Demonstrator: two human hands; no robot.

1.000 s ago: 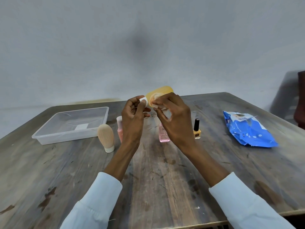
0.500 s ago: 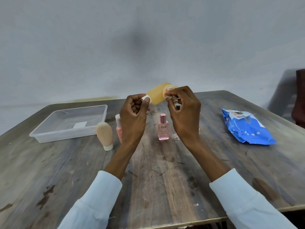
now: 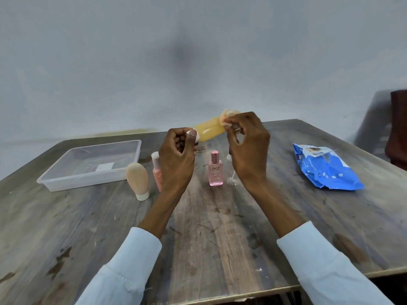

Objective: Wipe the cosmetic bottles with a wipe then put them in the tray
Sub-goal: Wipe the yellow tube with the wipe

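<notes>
A yellow squeeze bottle [image 3: 209,128] is held sideways in the air above the table. My left hand [image 3: 177,157] pinches its white cap end. My right hand [image 3: 247,146] holds a small crumpled wipe [image 3: 228,116] against the bottle's far end. On the table below stand a pink DGZ perfume bottle [image 3: 215,170], a beige upside-down bottle [image 3: 137,180], and a pink bottle [image 3: 156,168] partly hidden behind my left hand. A small clear bottle [image 3: 231,180] shows beside my right wrist. The clear plastic tray [image 3: 66,180] sits at the left with no bottle in it.
A blue pack of wipes [image 3: 323,169] lies at the right on the worn wooden table [image 3: 220,227]. A dark chair [image 3: 398,128] stands past the table's right corner. A plain wall runs behind.
My right hand with the wipe has slid along the yellow bottle from near the cap toward its far end. My left hand keeps its hold on the cap.
</notes>
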